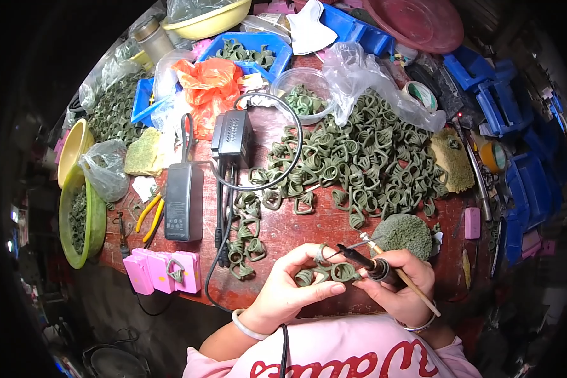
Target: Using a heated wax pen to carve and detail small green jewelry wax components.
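Observation:
Close to my body, above the table's front edge, my left hand [290,286] is closed round a few dull green rings [343,272], held between thumb and fingers. Facing it, my right hand [404,290] grips a black pen-like soldering iron [379,269], its tip pointing left to the rings. The same hand also holds a thin wooden-handled tool [419,293], slanting across the fingers. Whether the iron's tip touches a ring I cannot tell. Just beyond the right hand lies a round green sponge-like pad [404,236].
A big heap of green rings [378,157] covers the mid-right of the red table [321,230]. Left of it stand a black power adapter [184,201] and a looped cable [296,120]. Pink blocks [160,271], yellow-handled pliers [150,217] and blue trays [526,189] lie around.

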{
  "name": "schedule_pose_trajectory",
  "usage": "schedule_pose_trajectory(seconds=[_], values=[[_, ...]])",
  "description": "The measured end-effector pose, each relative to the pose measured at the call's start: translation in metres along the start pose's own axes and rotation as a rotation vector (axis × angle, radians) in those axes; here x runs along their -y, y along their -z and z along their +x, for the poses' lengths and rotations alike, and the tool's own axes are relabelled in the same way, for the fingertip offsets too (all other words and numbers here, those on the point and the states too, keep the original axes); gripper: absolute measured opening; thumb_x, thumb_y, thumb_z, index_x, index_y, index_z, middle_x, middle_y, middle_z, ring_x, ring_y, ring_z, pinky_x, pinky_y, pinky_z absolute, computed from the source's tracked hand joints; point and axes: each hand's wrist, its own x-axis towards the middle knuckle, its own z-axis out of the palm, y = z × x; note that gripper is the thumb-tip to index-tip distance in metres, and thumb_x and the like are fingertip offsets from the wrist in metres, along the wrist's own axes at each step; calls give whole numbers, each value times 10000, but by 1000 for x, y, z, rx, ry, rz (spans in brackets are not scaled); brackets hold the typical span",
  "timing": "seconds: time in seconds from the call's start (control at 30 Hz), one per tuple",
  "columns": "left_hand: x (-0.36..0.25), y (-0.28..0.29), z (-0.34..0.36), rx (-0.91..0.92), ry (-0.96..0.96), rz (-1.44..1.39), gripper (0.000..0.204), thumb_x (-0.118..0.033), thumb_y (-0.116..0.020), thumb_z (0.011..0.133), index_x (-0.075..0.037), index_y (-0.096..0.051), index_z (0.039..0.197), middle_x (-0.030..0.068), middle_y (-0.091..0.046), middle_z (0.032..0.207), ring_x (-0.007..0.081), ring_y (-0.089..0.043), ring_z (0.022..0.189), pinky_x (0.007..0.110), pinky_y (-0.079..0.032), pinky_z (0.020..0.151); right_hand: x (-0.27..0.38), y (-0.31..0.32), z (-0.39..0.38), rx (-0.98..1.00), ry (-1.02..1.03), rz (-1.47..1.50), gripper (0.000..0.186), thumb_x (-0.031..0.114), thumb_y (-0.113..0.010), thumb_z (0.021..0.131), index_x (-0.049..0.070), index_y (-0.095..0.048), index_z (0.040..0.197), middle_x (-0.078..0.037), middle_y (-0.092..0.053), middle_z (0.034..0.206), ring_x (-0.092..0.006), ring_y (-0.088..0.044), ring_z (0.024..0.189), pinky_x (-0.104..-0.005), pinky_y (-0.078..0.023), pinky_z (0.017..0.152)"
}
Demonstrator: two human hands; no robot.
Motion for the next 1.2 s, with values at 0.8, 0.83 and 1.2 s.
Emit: schedule_pose_trajectory(seconds=[0.8, 0.83, 1.2], values=[[-5, -2, 3, -149, -592, 723, 320, 100, -751, 716, -21, -656, 997, 77, -611, 1014, 38, -447, 639, 181, -385, 584, -3, 24, -29, -36, 120, -377, 331, 221, -785, 823, -27, -653, 998, -114, -650, 744, -221, -658, 608, -307, -513, 540], [-5, -1, 3, -144, -616, 728, 326, 103, -753, 713, -21, -657, 998, 77, -613, 1017, 28, -426, 613, 175, -377, 570, -3, 24, -29, -41, 127, -384, 331, 219, -786, 822, -27, -653, 999, -114, -650, 744, -222, -658, 608, -309, -513, 539], [-4, -2, 3, -144, -603, 700, 329, 97, -751, 713, -17, -656, 1007, 86, -619, 1029, 34, -440, 624, 177, -388, 587, 0, 25, -29, -18, 96, -401, 324, 209, -790, 814, -24, -657, 996, -115, -651, 743, -227, -662, 613, -312, -520, 547]])
